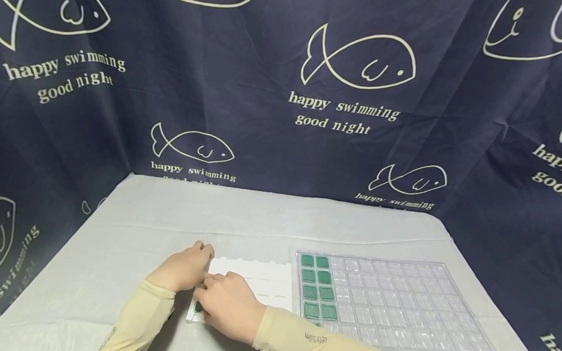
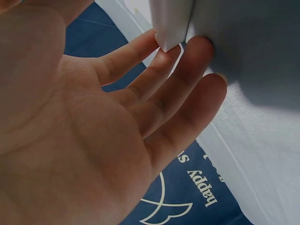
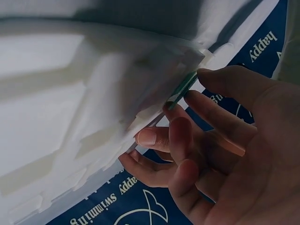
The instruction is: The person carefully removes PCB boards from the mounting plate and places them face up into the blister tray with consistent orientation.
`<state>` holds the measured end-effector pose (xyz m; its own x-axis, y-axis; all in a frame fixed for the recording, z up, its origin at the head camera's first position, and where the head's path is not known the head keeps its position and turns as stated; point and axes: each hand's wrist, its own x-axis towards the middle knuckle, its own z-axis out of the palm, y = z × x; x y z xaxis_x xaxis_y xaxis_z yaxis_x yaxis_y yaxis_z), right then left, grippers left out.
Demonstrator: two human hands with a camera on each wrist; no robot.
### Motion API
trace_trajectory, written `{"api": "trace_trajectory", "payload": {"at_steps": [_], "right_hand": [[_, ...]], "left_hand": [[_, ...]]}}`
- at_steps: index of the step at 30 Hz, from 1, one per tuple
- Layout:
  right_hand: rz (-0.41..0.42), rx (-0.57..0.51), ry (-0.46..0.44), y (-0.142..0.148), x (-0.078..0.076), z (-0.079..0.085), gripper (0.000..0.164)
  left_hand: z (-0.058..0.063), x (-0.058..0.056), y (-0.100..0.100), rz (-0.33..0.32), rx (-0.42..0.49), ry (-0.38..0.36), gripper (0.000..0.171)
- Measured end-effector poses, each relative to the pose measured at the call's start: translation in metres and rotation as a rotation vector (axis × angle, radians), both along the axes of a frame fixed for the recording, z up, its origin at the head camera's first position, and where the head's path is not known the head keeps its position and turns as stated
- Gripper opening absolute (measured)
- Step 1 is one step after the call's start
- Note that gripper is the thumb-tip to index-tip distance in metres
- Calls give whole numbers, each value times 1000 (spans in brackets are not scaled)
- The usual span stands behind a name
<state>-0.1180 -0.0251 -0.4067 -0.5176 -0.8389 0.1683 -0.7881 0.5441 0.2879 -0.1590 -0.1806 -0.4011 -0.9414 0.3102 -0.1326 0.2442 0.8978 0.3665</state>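
Observation:
A thin white plastic tray (image 1: 267, 284) with shallow raised ribs lies near the table's front. My left hand (image 1: 185, 269) holds its left edge; in the left wrist view the fingertips (image 2: 201, 44) touch a corner. Across that same edge reaches my right hand (image 1: 231, 306). In the right wrist view, its thumb and index finger pinch a small green circuit board (image 3: 183, 89) at the tray's rim. Part of a green piece (image 1: 198, 307) shows beside the right hand in the head view. The two hands hide much of the tray's left side.
To the right lies a clear compartment tray (image 1: 413, 307). Green square boards (image 1: 306, 276) fill its leftmost columns, while the right sleeve crosses its lower left corner. A white cloth (image 1: 278, 213) covers the table, and dark blue curtains (image 1: 267, 89) hang around it.

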Motion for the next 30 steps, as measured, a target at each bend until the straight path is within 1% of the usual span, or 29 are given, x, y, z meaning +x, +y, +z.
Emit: {"api": "trace_trajectory", "payload": {"at_steps": [4, 11, 15, 20, 24, 30], "right_hand": [[6, -7, 6, 1, 0, 1, 16], [5, -6, 13, 2, 2, 3, 15], [9, -7, 30, 3, 3, 4, 17], [17, -18, 41, 6, 4, 6, 15], [18, -19, 34, 8, 5, 7, 14], [12, -17, 31, 11, 7, 9, 14]], "left_hand": [[-1, 0, 0, 0, 4, 3, 26], [-3, -1, -1, 3, 0, 5, 27], [-5, -2, -2, 8, -1, 3, 30], [-4, -1, -2, 9, -11, 2, 36], [-2, 0, -1, 10, -14, 4, 42], [-1, -1, -1, 9, -20, 10, 45]]}}
